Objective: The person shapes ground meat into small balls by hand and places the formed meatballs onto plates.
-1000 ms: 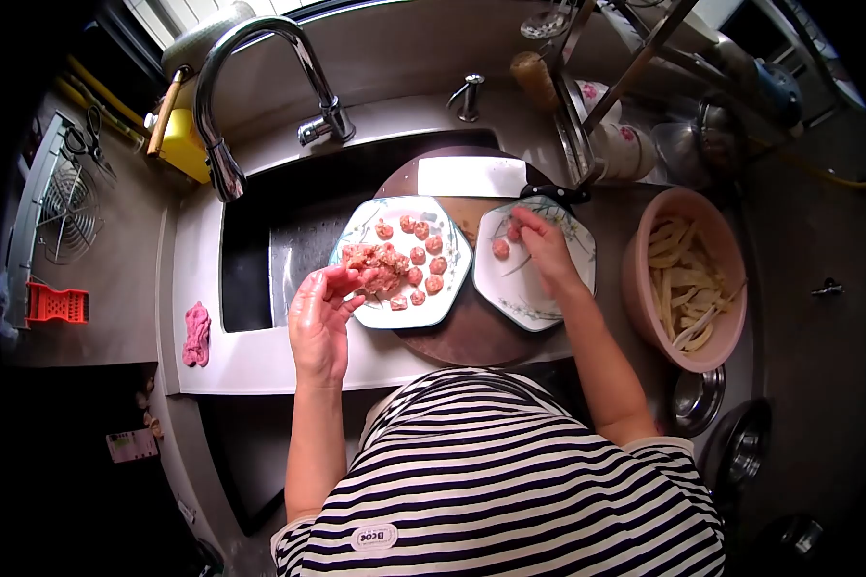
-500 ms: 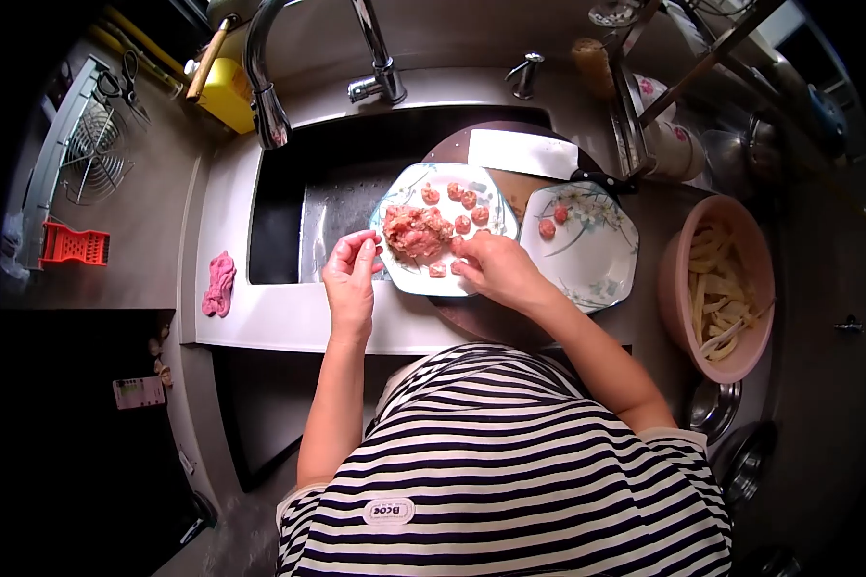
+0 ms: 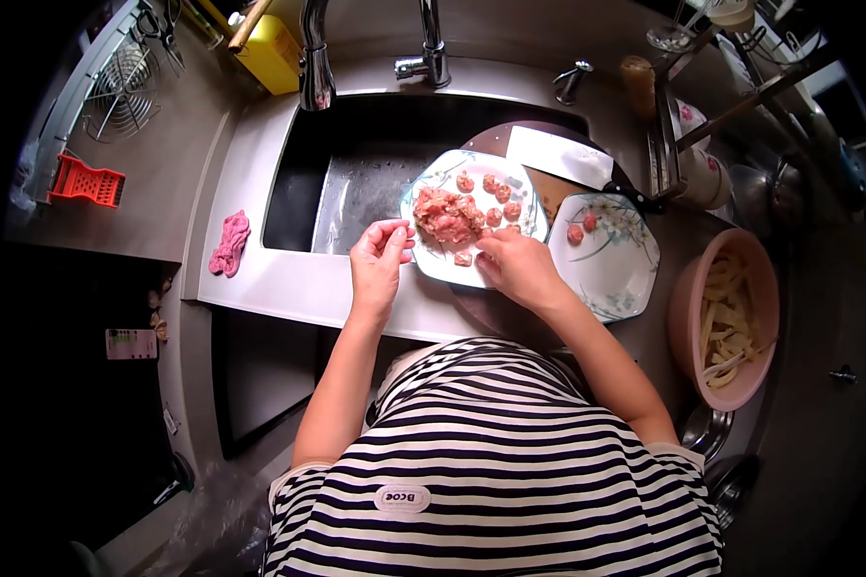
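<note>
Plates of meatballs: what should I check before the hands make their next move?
1. Right plate has room: ok, two meatballs near its far side.
2. Knife clear of both hands: ok, lying behind the plates.
3. Right hand grips a meatball: cannot tell, fingers hide it.
4. Left hand empty: cannot tell.
5. Left plate fully on board: not ok, left rim reaches past it.

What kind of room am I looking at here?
Most likely a kitchen: a faucet over a sink, a cleaver on a round cutting board, and a plate holding raw meatballs.
</note>
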`<action>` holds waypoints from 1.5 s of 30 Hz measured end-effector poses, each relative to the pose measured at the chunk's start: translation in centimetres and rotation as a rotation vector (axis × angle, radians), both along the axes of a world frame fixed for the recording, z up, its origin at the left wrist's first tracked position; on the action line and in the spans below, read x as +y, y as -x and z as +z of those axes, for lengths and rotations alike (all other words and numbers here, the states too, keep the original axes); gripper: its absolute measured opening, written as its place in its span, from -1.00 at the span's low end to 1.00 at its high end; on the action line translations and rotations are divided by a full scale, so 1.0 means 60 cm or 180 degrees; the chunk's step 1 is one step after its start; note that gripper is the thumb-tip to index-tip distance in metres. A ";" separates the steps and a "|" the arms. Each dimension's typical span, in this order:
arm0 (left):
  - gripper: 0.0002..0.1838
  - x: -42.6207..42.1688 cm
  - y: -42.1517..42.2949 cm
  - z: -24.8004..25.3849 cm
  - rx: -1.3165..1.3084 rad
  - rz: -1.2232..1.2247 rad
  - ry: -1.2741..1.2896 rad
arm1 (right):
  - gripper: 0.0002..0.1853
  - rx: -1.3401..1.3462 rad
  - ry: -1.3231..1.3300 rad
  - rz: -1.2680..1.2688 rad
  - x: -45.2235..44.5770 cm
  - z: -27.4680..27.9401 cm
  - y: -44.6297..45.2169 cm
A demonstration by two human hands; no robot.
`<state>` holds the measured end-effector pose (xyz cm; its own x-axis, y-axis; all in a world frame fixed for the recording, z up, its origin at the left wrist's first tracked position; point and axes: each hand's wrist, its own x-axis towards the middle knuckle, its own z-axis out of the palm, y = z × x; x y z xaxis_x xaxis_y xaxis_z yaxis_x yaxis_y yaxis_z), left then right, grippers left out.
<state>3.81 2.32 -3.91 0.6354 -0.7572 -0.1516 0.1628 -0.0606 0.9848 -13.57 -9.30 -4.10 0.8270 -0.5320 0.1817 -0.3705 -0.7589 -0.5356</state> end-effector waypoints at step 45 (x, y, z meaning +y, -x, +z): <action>-0.77 -0.015 0.005 -0.021 0.2967 -0.0049 0.0467 | -0.82 -0.0987 -0.3426 -0.0277 -0.094 0.030 -0.086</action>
<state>3.53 1.41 -5.17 0.2957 -0.8163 -0.4961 0.8889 0.0449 0.4560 -8.42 -14.92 -2.31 0.7782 -0.5898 -0.2156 -0.1364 0.1765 -0.9748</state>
